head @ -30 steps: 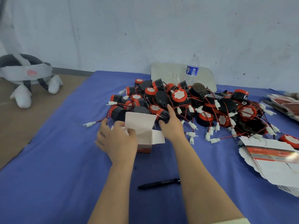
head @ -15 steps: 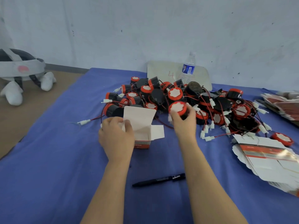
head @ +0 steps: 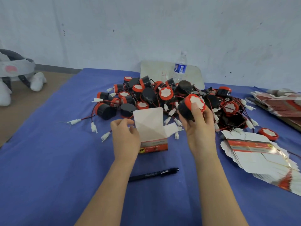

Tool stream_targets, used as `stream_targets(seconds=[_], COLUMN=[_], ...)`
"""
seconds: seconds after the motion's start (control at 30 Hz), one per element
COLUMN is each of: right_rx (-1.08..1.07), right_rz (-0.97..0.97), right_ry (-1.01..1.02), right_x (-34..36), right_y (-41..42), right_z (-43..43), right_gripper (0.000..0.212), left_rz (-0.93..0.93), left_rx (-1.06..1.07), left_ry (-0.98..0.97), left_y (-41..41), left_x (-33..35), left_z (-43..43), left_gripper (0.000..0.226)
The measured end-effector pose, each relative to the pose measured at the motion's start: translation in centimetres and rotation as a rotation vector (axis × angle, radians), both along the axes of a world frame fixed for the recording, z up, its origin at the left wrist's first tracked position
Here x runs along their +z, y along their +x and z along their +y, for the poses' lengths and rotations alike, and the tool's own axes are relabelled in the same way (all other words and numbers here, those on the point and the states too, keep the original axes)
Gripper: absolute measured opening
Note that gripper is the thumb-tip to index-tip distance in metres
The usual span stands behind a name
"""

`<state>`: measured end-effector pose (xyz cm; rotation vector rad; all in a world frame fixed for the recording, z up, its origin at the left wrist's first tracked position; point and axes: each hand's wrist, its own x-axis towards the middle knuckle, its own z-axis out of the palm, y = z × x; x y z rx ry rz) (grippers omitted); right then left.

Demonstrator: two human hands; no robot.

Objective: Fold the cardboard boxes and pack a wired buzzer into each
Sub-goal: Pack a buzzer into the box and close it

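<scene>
The right hand (head: pixel 201 129) has lifted one buzzer (head: pixel 185 108) clear of the far pile (head: pixel 143 95), fingers curled round it, just right of the open box (head: pixel 151 128) the left hand (head: pixel 126 137) holds upright on the tabletop (head: pixel 48 160), so packing likely comes next.

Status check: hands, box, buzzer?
Left hand holds open box, lid flap up. Right hand grips buzzer beside it. Pile close behind; wire may snag.
</scene>
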<state>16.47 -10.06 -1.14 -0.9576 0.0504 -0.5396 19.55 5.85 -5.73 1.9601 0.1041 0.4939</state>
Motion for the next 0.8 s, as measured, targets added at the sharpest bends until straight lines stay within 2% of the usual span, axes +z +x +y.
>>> stream_targets(seconds=[0.1,0.17,0.23,0.3,0.37,0.4,0.7,0.8], right_rx=[-0.281,-0.329,-0.283,-0.251,-0.291,-0.311,-0.237,-0.179], right_rz=[0.027,0.045,0.074,0.203,0.411,0.482,0.608,0.621], right_ry=[-0.247,-0.440,-0.670,-0.973,-1.327,-1.440,-1.626,-1.611], right_x=[-0.1,-0.7,-1.6,-2.6,-3.7,-4.0,-4.0,-3.4], right_y=[-0.2,-0.3,-0.3,0.0,0.5,0.6,0.6,0.2], right_z=[0.9,2.1,3.7,5.0,5.4,5.4,5.8,4.8], right_gripper=[0.032,0.034,0.035,0.043,0.069,0.076,0.073,0.058], left_rz=[-0.023,-0.023,-0.016,-0.001,0.037,0.064,0.164,0.174], left_rx=[0.025,0.015,0.005,-0.015,-0.047,-0.066,-0.151,-0.170], left_ry=[-0.086,-0.108,-0.126,-0.163,-0.221,-0.249,-0.352,-0.321], left_y=[-0.1,-0.2,-0.2,-0.3,-0.2,-0.2,-0.2,-0.2], left_x=[0.2,0.2,0.3,0.2,0.0,-0.1,-0.2,-0.1], left_z=[-0.3,-0.7,-1.1,-1.5,-1.5,-1.5,-1.5,-1.4], left_gripper=[0.021,0.022,0.021,0.020,0.019,0.021,0.021,0.018])
